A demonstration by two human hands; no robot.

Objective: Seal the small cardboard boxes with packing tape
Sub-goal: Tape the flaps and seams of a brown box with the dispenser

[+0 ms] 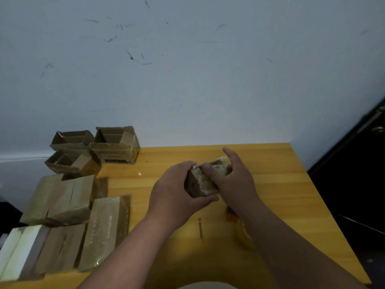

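Held box: a small cardboard box (201, 182), shiny with tape, is held above the middle of the yellow wooden table (281, 184), between both hands.
Left hand: the left hand (175, 190) grips the box's left end, fingers curled over the top edge and thumb underneath along the near side.
Right hand: the right hand (233, 180) holds the box's right side, thumb pressed on the top face, index finger stretched out straight past the far end; the other fingers are hidden behind the box.
Tape roll: a tape roll (242, 231) lies on the table near the front, partly hidden under the right forearm.
Open boxes: three open boxes (114, 147) with flaps up sit clustered at the table's far left corner.
Closed boxes: several closed boxes (60, 199) lie side by side along the left edge, some glossy with tape.
Wall: a pale wall (187, 69) with dark scuff marks rises behind the table.
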